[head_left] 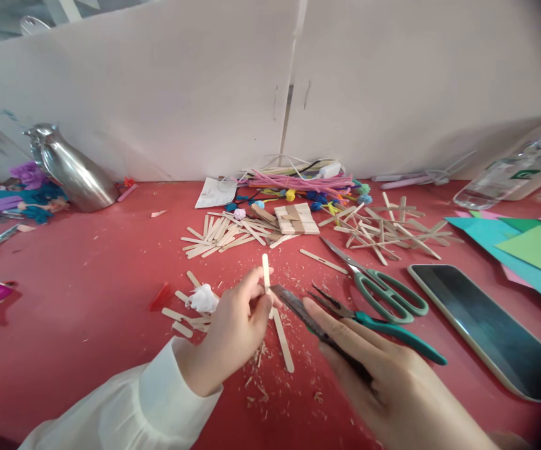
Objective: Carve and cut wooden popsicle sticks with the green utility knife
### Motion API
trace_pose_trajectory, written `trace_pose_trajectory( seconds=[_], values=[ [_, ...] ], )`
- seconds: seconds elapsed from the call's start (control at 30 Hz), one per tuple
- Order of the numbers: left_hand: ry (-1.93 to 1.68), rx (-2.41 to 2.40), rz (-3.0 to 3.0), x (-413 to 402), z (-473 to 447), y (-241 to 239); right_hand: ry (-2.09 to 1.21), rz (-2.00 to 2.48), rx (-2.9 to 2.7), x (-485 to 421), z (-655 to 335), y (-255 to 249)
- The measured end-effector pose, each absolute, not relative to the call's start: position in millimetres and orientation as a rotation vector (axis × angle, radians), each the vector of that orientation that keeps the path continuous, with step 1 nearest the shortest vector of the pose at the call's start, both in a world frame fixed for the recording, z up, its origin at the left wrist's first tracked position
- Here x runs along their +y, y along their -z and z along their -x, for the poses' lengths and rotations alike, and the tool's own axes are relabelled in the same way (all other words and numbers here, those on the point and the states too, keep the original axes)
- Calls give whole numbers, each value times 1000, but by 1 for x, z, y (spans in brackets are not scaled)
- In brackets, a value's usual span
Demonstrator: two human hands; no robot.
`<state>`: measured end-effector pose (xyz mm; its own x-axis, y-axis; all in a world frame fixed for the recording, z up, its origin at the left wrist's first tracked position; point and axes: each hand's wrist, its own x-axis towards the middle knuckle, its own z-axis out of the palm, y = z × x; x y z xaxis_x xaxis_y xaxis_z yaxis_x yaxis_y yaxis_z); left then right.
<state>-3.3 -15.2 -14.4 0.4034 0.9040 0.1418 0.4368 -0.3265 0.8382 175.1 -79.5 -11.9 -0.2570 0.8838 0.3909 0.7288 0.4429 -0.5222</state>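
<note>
Pinched upright in my left hand (237, 322) is a wooden craft stick (265, 270). My right hand (378, 369) is wrapped round a utility knife (305, 315), its blade tip touching or very near the stick. Below my left fingers another craft stick (283, 340) lies slanting on the table among pale wood shavings (263, 378). Just left of my left hand sit a white crumpled wad (203, 299) and several short sticks (181, 328). Beyond the knife lie pliers (392, 331) with teal handles and green-handled scissors (387, 290). My right palm hides part of the knife's handle.
On the red table (87, 375), loose craft sticks (223, 234), a stick bundle (297, 219) and pink pipe cleaners (303, 182) lie toward the white partition (181, 94). A phone (481, 325) and coloured paper (528, 250) are right; a metal jug (76, 172) stands back left.
</note>
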Motion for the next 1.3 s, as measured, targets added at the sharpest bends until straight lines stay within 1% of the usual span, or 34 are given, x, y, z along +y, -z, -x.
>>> trace_pose_trajectory(
  seconds=[0.13, 0.27, 0.33, 0.4, 0.57, 0.63, 0.7, 0.77, 0.93, 1.0, 1.07, 1.17, 1.23, 1.3],
  values=[
    [-811, 1113, -1814, -13, 6, 14, -703, 1399, -1857, -72, -180, 5],
    [-800, 1067, -1620, -11, 6, 9, -1236, 1473, -1562, -66, -187, 0],
    [-816, 1032, -1548, -11, 6, 7, -1412, 1513, -1428, -65, -190, 0],
    [-837, 1010, -1509, -11, 6, 7, -1371, 1512, -1426, -65, -191, 0],
    [-867, 1038, -1502, -12, 5, 8, -813, 1466, -1785, -68, -186, 0],
    [-874, 1042, -1508, -12, 6, 9, -643, 1444, -1883, -69, -185, 0],
    [-876, 1059, -1514, -11, 6, 10, -527, 1415, -1934, -70, -184, 1],
    [-859, 1065, -1514, -10, 6, 13, -486, 1395, -1952, -71, -185, 1],
    [-672, 947, -1426, -16, 1, 19, -569, 1566, -1709, -70, -187, 2],
    [-575, 878, -1419, -24, -4, 19, -704, 1639, -1580, -66, -186, 4],
    [-472, 821, -1464, -31, -9, 19, -908, 1644, -1477, -61, -183, 6],
    [-381, 803, -1609, -36, -13, 17, -1138, 1597, -1349, -55, -180, 9],
    [-400, 840, -1795, -34, -11, 16, -1176, 1586, -1320, -52, -180, 8],
    [-453, 943, -2077, -29, -6, 14, -1146, 1603, -1317, -49, -182, 8]
  ],
)
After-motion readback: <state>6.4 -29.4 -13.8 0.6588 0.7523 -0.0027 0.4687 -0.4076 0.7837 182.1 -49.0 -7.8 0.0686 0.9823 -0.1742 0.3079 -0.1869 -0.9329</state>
